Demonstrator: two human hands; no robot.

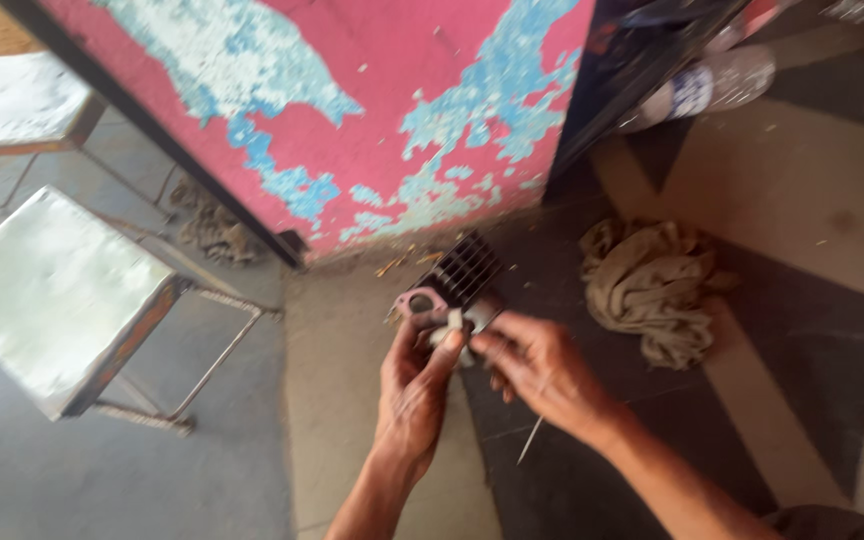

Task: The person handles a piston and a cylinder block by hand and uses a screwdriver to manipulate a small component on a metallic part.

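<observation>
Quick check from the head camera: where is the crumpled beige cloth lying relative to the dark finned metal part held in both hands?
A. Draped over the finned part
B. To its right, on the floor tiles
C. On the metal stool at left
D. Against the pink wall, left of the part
B: the crumpled beige cloth lies on the floor tiles, right of the dark finned metal part held by the left hand and right hand.

My hands (472, 365) work in open air over bare floor (352, 400), with room below and to either side. Ahead, the pink wall (372, 120) closes the way just past the finned block (464, 268). To my right a crumpled rag (652, 285) lies near; to my left, well apart, two metal stools (52, 290) stand. A thin rod, perhaps a wire (530, 440), hangs under my right wrist.
</observation>
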